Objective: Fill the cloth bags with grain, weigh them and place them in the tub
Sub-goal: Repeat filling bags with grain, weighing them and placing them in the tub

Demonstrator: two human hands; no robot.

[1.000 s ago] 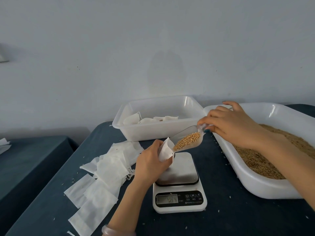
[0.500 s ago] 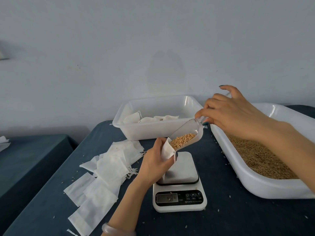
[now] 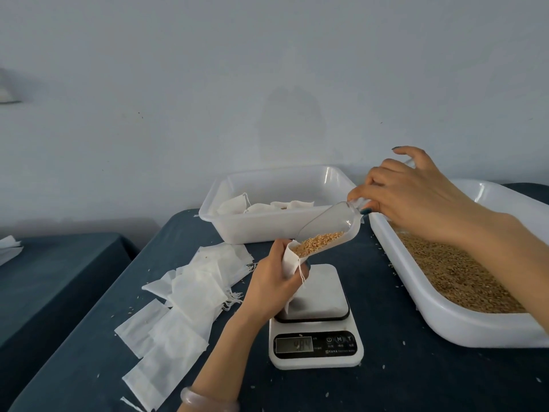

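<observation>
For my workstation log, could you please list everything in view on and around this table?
clear plastic scoop: one, transparent, carrying tan grain, tipped at the bag's mouth
small white cloth drawstring bag: one, held over the scale
white digital kitchen scale: one, grey platform, front centre
flat empty cloth bags: several, white, heaped left of the scale
rectangular white plastic tub: one, at the back, with a few filled bags inside
large white plastic tray: one, on the right, holding tan grain
dark blue tablecloth: covers the table
bracelet: one, pale, on the left wrist
left hand: grips the bag
right hand: pinches the scoop's handle
</observation>
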